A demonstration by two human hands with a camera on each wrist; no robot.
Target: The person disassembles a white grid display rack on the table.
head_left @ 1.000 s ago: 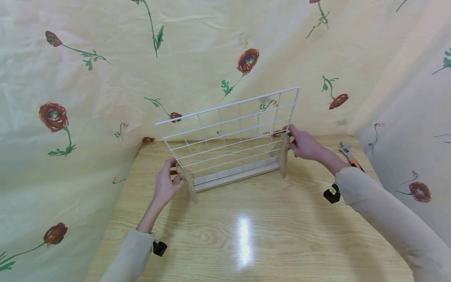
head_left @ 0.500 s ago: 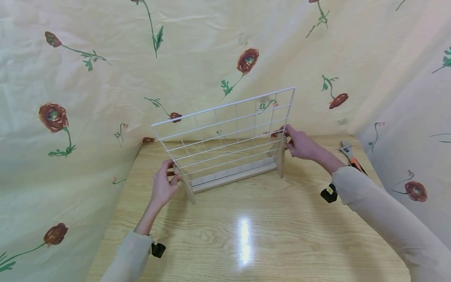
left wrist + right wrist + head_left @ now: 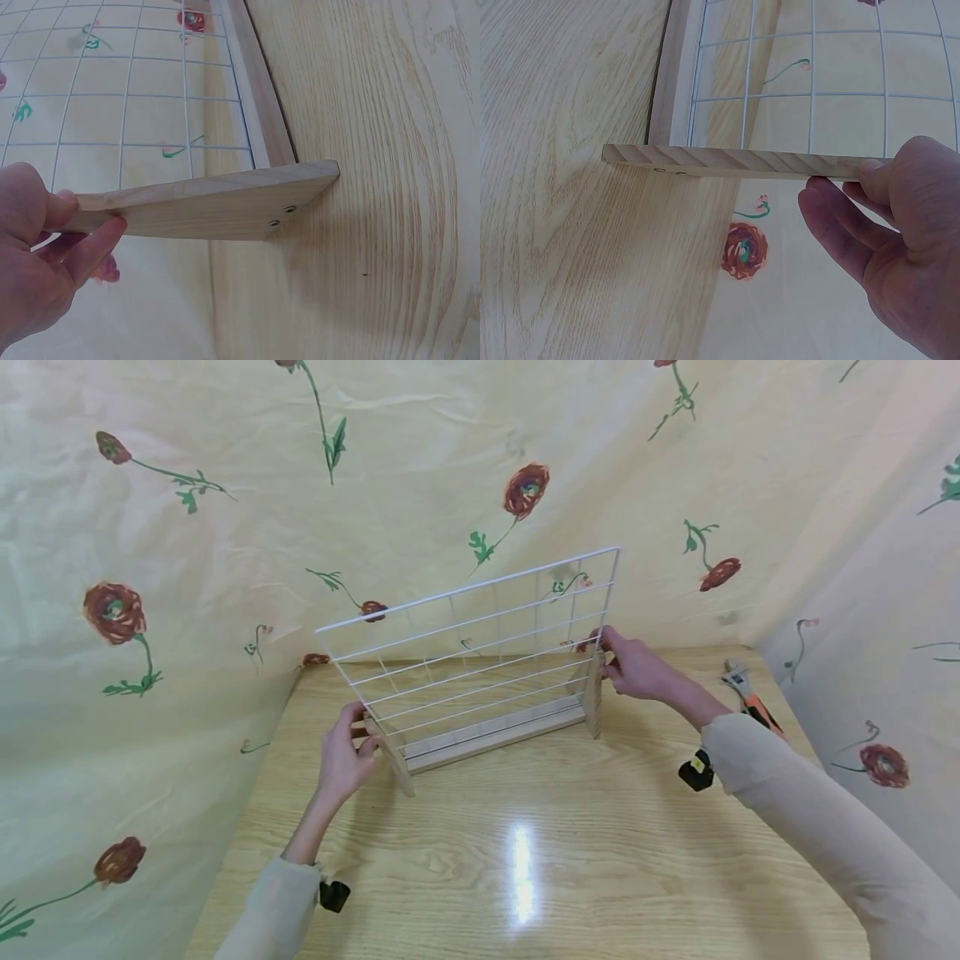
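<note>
A rack of white wire grid [image 3: 480, 647] stands upright in a wooden base, whose long bar [image 3: 498, 739] runs between two wooden side panels. My left hand [image 3: 347, 758] pinches the upper end of the left side panel [image 3: 217, 199], thumb on one side and fingers on the other. On the opposite end, my right hand [image 3: 636, 667] grips the top of the right side panel [image 3: 727, 159]. Two screw heads [image 3: 282, 216] show on the left panel's outer face in the left wrist view. The rack's left end sits nearer to me than its right end.
An adjustable wrench [image 3: 738, 681] and an orange-and-black handled tool [image 3: 761, 714] lie at the table's right side. A flower-patterned cloth [image 3: 420, 493] hangs behind and beside the wooden table [image 3: 450, 868]. A black wrist camera [image 3: 697, 771] sits at my right wrist.
Both hands and the rack have shifted slightly to the left across the table. The grip on each side panel stays the same.
</note>
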